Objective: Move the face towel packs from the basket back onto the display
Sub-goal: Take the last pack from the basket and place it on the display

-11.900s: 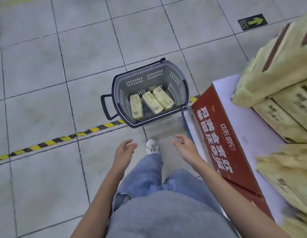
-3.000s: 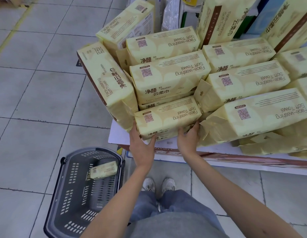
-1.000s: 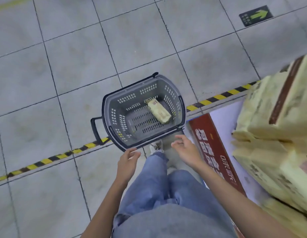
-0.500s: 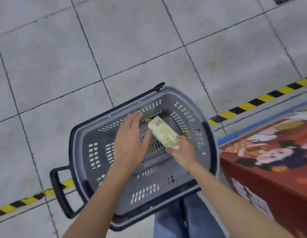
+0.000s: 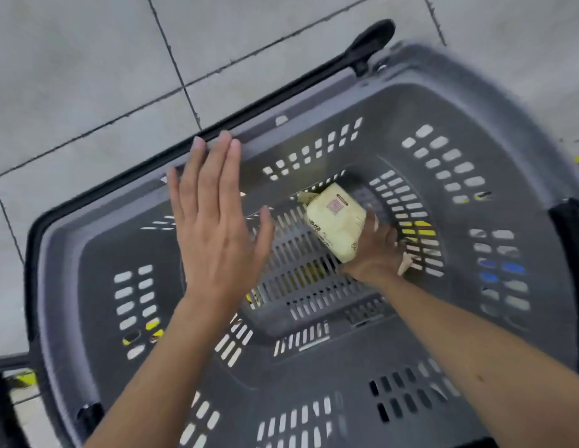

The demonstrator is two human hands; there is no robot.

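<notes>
- Head view, looking straight down: grey floor tiles point(image 5: 87, 76) with dark grout lines fill the upper left.
- A grey plastic shopping basket point(image 5: 459, 108) stands on that floor and takes up most of the picture; its walls and bottom are pierced with rows of slots.
- A black handle bar point(image 5: 281, 101) lies along the basket's far rim, and it ends in a rounded black tip at the upper right.
- 2 bare forearms reach into the basket from the lower edge.
- The left grip point(image 5: 213, 227) hangs over the basket's left half, wide and flat, with palm down, fingers straight and close together and thumb spread. It holds nothing. Its fingertips lie over the far rim, just beside the handle bar.
- The right grip point(image 5: 375, 253) is deep inside the basket, at the right of the bottom, with fingers curled round the near end of 1 face towel pack point(image 5: 336, 224).
- The pack is pale yellow, with a small square code printed on its top face. It lies slantwise at the bottom's far right, its far end pointing away. I cannot tell whether it has left the bottom.
- A blurred scrap of yellow floor stripe point(image 5: 23, 379) shows at the lower left.
</notes>
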